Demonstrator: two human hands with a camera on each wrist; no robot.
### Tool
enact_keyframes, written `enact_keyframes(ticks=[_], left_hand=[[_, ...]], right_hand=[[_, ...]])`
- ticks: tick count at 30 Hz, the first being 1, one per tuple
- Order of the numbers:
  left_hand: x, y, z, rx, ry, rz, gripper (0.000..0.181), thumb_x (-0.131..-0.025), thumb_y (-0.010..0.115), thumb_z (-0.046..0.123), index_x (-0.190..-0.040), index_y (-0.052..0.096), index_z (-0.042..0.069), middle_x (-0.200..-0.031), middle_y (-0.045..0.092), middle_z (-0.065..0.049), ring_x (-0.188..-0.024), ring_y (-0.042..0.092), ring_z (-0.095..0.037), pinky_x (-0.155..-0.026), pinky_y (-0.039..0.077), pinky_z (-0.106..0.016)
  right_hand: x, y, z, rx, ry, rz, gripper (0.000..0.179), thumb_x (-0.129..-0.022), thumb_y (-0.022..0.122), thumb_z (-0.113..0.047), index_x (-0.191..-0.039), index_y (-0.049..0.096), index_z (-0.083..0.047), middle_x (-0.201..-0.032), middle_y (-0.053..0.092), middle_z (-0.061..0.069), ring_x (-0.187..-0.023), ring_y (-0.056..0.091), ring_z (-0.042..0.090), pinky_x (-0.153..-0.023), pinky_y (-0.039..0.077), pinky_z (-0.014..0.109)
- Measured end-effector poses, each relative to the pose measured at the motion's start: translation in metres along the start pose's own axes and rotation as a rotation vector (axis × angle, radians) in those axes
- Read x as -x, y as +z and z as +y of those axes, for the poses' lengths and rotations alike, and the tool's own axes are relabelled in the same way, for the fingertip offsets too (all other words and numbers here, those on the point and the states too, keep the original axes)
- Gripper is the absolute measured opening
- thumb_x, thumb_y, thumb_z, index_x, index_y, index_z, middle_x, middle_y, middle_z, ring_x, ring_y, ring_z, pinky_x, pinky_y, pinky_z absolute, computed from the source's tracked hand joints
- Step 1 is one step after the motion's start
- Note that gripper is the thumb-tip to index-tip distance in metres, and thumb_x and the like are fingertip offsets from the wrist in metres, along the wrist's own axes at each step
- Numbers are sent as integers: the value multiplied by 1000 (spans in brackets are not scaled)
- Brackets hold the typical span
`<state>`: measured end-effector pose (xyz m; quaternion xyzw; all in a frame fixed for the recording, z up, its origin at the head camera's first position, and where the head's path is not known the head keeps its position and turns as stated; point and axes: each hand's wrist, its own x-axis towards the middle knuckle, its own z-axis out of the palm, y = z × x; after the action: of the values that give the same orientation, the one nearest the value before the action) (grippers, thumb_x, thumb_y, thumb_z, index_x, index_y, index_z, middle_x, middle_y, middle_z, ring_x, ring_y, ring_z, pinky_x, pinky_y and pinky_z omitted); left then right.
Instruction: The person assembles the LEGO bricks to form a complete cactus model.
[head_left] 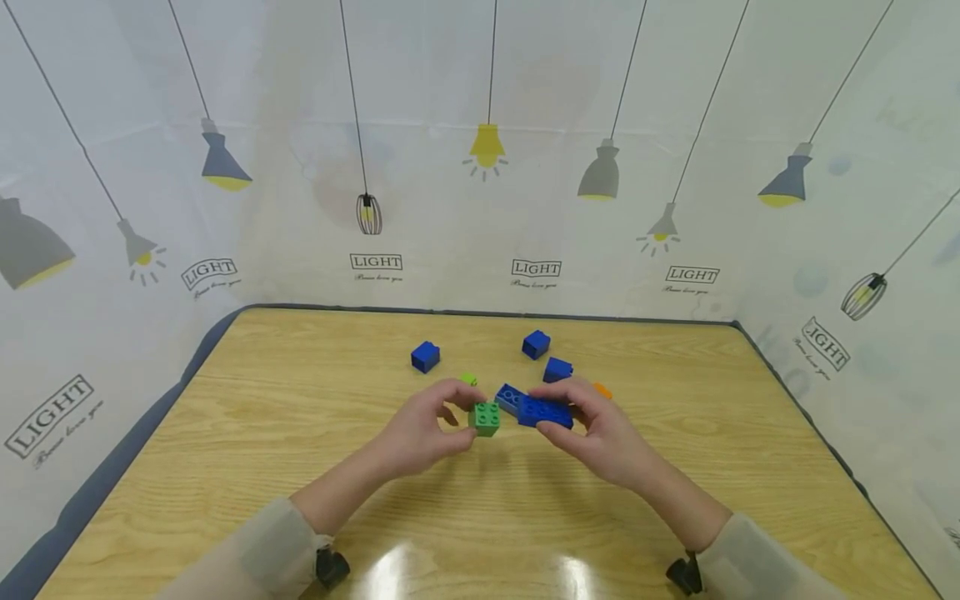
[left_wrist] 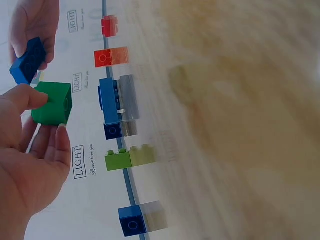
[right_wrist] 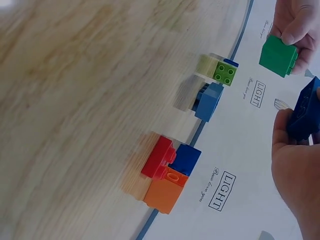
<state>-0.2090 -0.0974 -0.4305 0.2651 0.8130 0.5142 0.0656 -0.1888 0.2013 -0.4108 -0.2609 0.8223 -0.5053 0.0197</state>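
Between the thumb and fingers of my left hand (head_left: 416,429) is a green toy building brick (head_left: 486,419), its studs facing the head camera. My right hand (head_left: 615,437) pinches a longer blue brick (head_left: 545,412) by its sides. The two held bricks are close together but apart, both lifted above the table, as the left wrist view shows. Just behind the held blue brick, another long blue brick (head_left: 507,397) lies on its side on the table. A lime green brick (head_left: 468,380) is partly hidden behind my left fingers.
Single blue bricks stand farther back on the wooden table (head_left: 225,450): one at left (head_left: 425,357), two at right (head_left: 536,344). An orange brick (right_wrist: 164,194) and a red brick (right_wrist: 157,156) sit beyond my right hand. A printed wall sheet (head_left: 450,287) borders the table.
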Motion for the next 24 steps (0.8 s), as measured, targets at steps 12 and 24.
enact_keyframes(ticks=[12,24], left_hand=[[-9,10,-7,55,-201,-105,36,-95,77,-4,-128,68,6,-126,73,-8,-120,71,-23,-99,66,-34],[-11,17,-11,-12,-233,-163,34,-93,80,-4,-123,69,9,-122,75,-5,-119,73,-24,-103,65,-38]], right_hand=[[-1,-2,5,3,26,-35,40,-104,73,-6,-143,66,-10,-140,62,13,-124,64,30,-106,58,23],[-2,-1,12,24,76,-56,44,-102,76,-6,-145,67,-12,-141,63,12,-124,63,28,-107,61,37]])
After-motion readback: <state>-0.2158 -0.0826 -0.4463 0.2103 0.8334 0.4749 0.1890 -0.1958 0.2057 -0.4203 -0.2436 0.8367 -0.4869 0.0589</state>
